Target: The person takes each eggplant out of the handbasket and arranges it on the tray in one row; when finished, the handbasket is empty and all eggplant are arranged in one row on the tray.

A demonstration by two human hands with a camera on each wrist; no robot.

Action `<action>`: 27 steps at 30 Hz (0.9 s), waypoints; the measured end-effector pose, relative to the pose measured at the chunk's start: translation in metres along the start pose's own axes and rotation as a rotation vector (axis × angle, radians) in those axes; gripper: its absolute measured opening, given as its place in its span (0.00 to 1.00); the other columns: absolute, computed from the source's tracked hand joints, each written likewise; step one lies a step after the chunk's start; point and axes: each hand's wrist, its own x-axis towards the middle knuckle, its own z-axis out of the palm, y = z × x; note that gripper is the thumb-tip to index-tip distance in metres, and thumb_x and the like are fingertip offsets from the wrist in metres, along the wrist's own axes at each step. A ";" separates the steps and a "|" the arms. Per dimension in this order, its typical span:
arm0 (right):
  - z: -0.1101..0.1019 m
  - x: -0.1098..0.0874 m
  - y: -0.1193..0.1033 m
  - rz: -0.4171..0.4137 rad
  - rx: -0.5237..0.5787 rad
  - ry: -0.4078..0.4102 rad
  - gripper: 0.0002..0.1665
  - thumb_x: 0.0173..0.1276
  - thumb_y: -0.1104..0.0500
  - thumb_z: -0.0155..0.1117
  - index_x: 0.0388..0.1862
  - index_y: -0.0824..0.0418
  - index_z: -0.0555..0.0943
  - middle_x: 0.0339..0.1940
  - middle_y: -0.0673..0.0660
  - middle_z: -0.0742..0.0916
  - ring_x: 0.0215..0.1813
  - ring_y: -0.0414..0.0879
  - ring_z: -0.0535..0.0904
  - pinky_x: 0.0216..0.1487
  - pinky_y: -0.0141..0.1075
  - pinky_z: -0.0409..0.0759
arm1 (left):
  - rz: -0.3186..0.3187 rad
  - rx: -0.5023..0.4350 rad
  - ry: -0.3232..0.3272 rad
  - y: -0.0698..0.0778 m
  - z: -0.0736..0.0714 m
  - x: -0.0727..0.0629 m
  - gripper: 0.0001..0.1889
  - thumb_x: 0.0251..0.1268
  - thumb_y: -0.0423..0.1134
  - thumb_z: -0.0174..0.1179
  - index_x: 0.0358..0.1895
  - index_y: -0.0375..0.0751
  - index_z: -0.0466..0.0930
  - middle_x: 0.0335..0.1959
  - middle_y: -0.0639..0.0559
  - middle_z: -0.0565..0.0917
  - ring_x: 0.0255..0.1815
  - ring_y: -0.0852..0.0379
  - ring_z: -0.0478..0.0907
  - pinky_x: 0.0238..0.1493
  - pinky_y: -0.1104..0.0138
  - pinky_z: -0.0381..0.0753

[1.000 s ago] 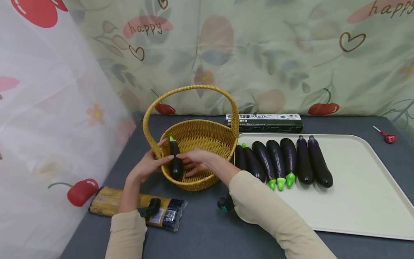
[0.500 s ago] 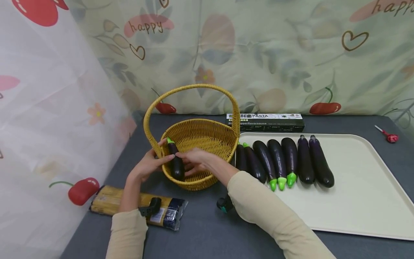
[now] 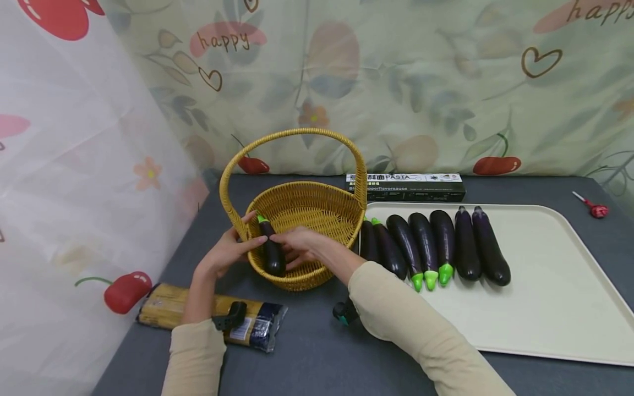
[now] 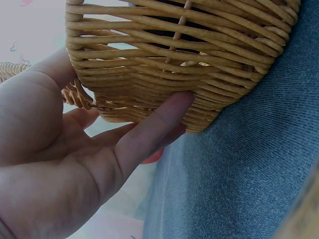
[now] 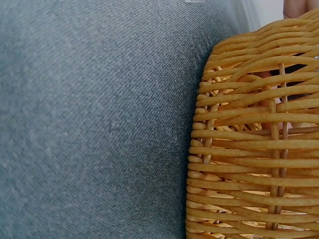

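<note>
A yellow wicker basket (image 3: 319,197) with a tall hoop handle stands on the dark cloth. Inside its left side, a dark eggplant (image 3: 274,258) with a green stem end leans toward the left rim. My right hand (image 3: 303,243) reaches into the basket and holds this eggplant from the right. At the left rim, my left hand (image 3: 225,256) grips the basket, its thumb over the edge close to the eggplant. The left wrist view shows the left hand's fingers (image 4: 157,122) against the outer weave. Weave (image 5: 249,149) hides most of the right hand in the right wrist view.
Several eggplants (image 3: 444,236) lie in a row on a cream tray (image 3: 545,308) to the right. Behind stands a black-and-white pasta box (image 3: 408,188). A clear-wrapped noodle pack (image 3: 163,308) lies under the left forearm. A red lollipop (image 3: 598,211) sits far right.
The eggplant in the basket has tilted slightly: its green end shifted left and its round end right. Both hands stay in nearly the same place.
</note>
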 end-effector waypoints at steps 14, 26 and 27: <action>-0.007 -0.008 -0.001 0.000 -0.140 0.100 0.28 0.74 0.52 0.55 0.67 0.65 0.69 0.49 0.65 0.81 0.47 0.58 0.81 0.37 0.47 0.82 | 0.002 -0.015 0.014 -0.002 0.001 -0.003 0.44 0.66 0.46 0.62 0.78 0.52 0.43 0.64 0.31 0.65 0.57 0.36 0.73 0.49 0.49 0.77; -0.059 -0.045 -0.020 -0.084 -0.101 0.054 0.30 0.75 0.52 0.53 0.71 0.61 0.64 0.59 0.64 0.75 0.57 0.57 0.75 0.44 0.47 0.81 | 0.000 -0.025 0.008 -0.003 0.001 0.001 0.44 0.65 0.46 0.62 0.77 0.55 0.43 0.67 0.32 0.61 0.57 0.37 0.72 0.51 0.48 0.76; -0.061 -0.050 -0.023 -0.096 -0.103 0.047 0.29 0.75 0.52 0.53 0.71 0.61 0.64 0.59 0.64 0.75 0.58 0.57 0.75 0.45 0.47 0.81 | 0.002 -0.026 0.006 -0.003 0.001 0.001 0.44 0.65 0.46 0.62 0.77 0.54 0.43 0.67 0.32 0.62 0.57 0.36 0.72 0.51 0.48 0.75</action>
